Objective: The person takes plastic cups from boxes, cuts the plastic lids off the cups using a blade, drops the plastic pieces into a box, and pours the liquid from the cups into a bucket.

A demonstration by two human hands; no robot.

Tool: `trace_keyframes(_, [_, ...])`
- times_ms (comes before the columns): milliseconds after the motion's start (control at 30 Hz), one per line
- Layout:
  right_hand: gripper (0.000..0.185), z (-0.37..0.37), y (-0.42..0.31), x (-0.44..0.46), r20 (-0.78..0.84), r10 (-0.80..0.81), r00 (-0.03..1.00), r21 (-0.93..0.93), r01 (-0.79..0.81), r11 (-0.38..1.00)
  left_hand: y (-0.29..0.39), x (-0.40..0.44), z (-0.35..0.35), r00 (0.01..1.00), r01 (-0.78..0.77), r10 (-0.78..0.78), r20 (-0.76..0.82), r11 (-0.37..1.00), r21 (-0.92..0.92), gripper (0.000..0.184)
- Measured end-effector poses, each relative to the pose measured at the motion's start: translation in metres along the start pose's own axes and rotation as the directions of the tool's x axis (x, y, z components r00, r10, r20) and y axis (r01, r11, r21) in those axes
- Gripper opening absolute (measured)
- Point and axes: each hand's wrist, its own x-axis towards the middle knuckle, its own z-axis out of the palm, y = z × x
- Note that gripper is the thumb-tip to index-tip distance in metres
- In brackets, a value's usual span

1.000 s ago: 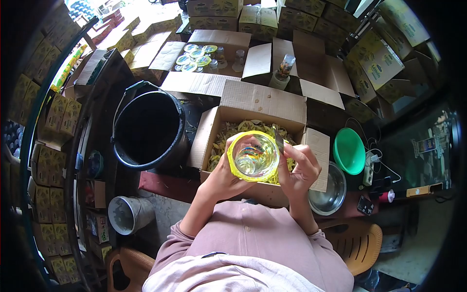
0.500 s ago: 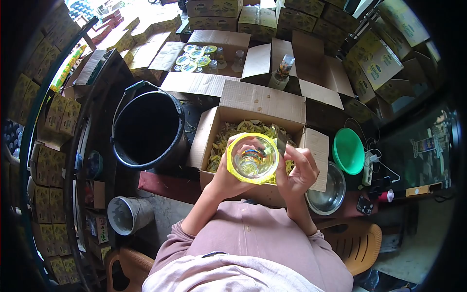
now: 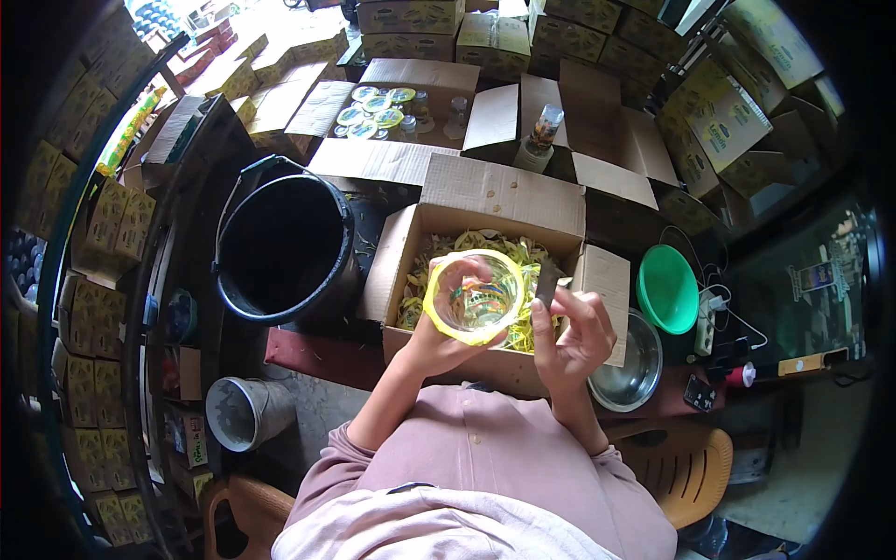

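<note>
My left hand (image 3: 437, 347) is wrapped round a clear cup (image 3: 478, 313) with a yellow rim, its wide mouth turned up toward me. Coloured print shows through the cup's wall. To its right, my right hand (image 3: 579, 343) pinches a short dark knife (image 3: 548, 282) between thumb and fingers, blade pointing up. A small gap separates the blade from the rim. Both hands are above an open cardboard box (image 3: 504, 194) that holds many thin yellow strips (image 3: 523, 252). My left fingers are partly hidden behind the cup.
A black bucket (image 3: 345, 271) stands left of the box, a grey bucket (image 3: 224, 411) below it. On the right are a green bowl (image 3: 668, 289) and a metal basin (image 3: 635, 369). Behind, a carton holds yellow-lidded cups (image 3: 369, 114); a bottle (image 3: 539, 140) stands nearby.
The cup has shifted slightly left and tilted. The knife has come away from the rim to the right, leaving a gap.
</note>
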Motion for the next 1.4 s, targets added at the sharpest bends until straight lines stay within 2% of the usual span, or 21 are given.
trace_keyframes(33, [0.026, 0.0, -0.002, 0.0, 0.005, -0.026, 1.0, -0.017, 0.026, 1.0, -0.001, 0.001, -0.002, 0.999, -0.043, 0.043, 0.008, 0.996, 0.083, 0.068])
trace_keyframes(133, [0.026, 0.002, -0.007, -0.003, 0.023, -0.102, 0.995, -0.1, 0.104, 0.99, 0.0, 0.001, 0.001, 1.0, -0.013, 0.013, 0.021, 1.0, 0.0, 0.068])
trace_keyframes(233, [0.026, 0.003, -0.009, -0.004, 0.014, -0.132, 0.991, -0.111, 0.133, 0.985, -0.002, -0.001, 0.006, 1.0, -0.005, 0.005, -0.003, 1.0, -0.01, 0.068])
trace_keyframes(433, [0.027, 0.004, -0.01, -0.004, -0.025, -0.172, 0.985, -0.113, 0.168, 0.979, -0.005, -0.003, 0.009, 0.996, -0.085, 0.083, 0.018, 0.986, 0.147, 0.07])
trace_keyframes(567, [0.027, 0.001, -0.007, -0.002, -0.036, -0.146, 0.989, -0.119, 0.141, 0.983, -0.006, -0.007, 0.005, 0.995, -0.059, 0.037, 0.093, 0.964, 0.258, 0.071])
trace_keyframes(600, [0.027, 0.0, -0.006, 0.0, -0.03, -0.126, 0.992, -0.098, 0.122, 0.988, -0.004, -0.007, 0.006, 0.994, -0.043, 0.018, 0.112, 0.974, 0.223, 0.071])
trace_keyframes(667, [0.026, -0.002, -0.003, 0.003, -0.023, -0.087, 0.996, -0.046, 0.086, 0.995, 0.001, -0.005, 0.006, 0.992, -0.051, 0.019, 0.122, 0.963, 0.265, 0.07])
trace_keyframes(800, [0.026, -0.001, -0.004, 0.002, -0.035, -0.092, 0.995, -0.038, 0.091, 0.995, -0.001, -0.004, 0.005, 0.993, -0.054, 0.027, 0.115, 0.968, 0.243, 0.069])
trace_keyframes(900, [0.027, -0.001, -0.004, 0.001, -0.032, -0.08, 0.996, -0.046, 0.078, 0.996, -0.001, -0.005, 0.002, 0.985, -0.016, -0.031, 0.169, 0.963, 0.268, 0.067])
trace_keyframes(1000, [0.027, -0.004, 0.003, 0.003, -0.006, -0.058, 0.998, -0.034, 0.058, 0.998, 0.002, -0.005, 0.0, 0.963, -0.121, -0.005, 0.27, 0.886, 0.448, 0.066])
trace_keyframes(1133, [0.027, -0.006, 0.002, 0.003, 0.021, -0.019, 1.0, 0.061, 0.017, 0.998, -0.002, -0.003, 0.0, 0.988, 0.018, -0.043, 0.146, 0.986, 0.167, 0.062])
trace_keyframes(1400, [0.027, -0.003, -0.002, 0.006, 0.016, -0.096, 0.995, -0.019, 0.096, 0.995, 0.002, 0.0, -0.004, 0.979, 0.046, -0.085, 0.186, 0.978, 0.205, 0.063])
